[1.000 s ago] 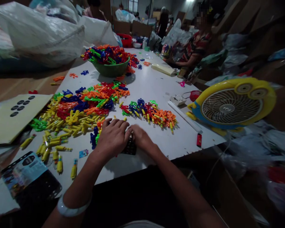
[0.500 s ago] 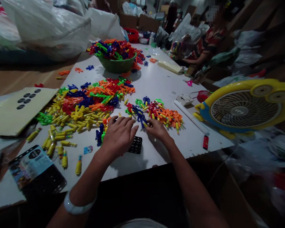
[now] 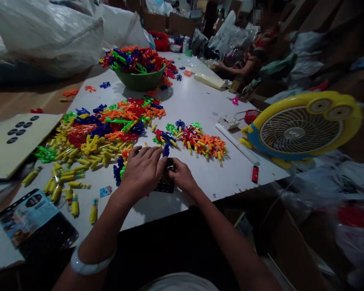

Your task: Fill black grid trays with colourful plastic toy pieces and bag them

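One blue piece [image 3: 166,150] shows between the left hand [image 3: 144,167] and the right hand [image 3: 181,173], at the black tray [image 3: 165,186] — apparently being fitted there, though I cannot tell either hand's grip — and the next move seems to call for steady fingerwork.

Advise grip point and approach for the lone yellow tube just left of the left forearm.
Probably pinch the yellow tube across its yellow body, coming from above on the near side. It appears to lie lengthwise away from the person, slim, yellow end nearest, both flanks exposed; the neighbouring tube lies apart.
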Available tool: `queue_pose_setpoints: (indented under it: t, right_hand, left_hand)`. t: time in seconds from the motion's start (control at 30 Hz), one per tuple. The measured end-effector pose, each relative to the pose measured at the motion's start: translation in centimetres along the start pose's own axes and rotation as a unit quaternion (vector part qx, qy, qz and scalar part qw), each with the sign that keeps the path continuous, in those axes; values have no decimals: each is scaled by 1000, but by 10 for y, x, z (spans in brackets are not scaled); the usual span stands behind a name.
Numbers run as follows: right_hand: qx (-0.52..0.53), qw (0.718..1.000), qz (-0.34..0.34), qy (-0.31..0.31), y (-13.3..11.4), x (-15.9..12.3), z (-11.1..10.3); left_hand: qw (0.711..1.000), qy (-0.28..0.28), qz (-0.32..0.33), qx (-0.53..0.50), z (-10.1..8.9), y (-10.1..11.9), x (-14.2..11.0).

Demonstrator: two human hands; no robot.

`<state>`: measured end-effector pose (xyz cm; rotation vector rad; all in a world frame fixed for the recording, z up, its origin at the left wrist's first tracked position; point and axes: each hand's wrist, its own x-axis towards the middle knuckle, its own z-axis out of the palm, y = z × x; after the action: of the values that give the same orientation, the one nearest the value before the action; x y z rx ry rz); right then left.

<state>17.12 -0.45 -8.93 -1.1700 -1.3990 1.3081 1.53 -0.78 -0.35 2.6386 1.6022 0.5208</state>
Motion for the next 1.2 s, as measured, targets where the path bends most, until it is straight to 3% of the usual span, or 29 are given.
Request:
queue_pose_setpoints:
  t: [0.07, 0.2, 0.3, 0.5, 0.7, 0.87, 0.9, 1.07, 1.13, 1.2]
  right_hand:
    - [40, 999, 18, -2, 7, -2, 5]
    - [61, 996, 12, 62, 13, 4, 8]
    - [45, 998, 2, 50, 12, 13, 10]
    - [-75, 994, -69, 42, 15, 15, 15]
    - [-210, 964, -154, 48, 21, 10, 20]
    - [-260, 950, -158, -73, 14, 29, -8]
    - [-275, 946, -155, -73, 12, 37, -15]
    - [-398, 902, -63, 155, 7, 83, -34]
    - [-407, 896, -34, 173, 7, 90, -34]
    - [-378, 912, -18, 156, 6, 84, -34]
  left_hand:
    - [1000, -8, -1, 3, 0, 0, 0]
    - [1000, -10, -1, 2, 0, 1, 0]
    - [1000, -7, -4, 6, 0, 0, 0]
    - [1000, -20, -3, 11, -1, 1, 0]
    - [1000, -13, 3, 3, -1, 0, 0]
    - [1000, -9, 12, 4, -3, 1, 0]
    - [1000, -6, 10, 6, -3, 1, 1]
    - [1000, -10, 9, 8, -5, 5, 2]
    - [1000, -12, 8, 9, -5, 5, 1]
    - [1000, -9, 9, 8, -5, 5, 1]
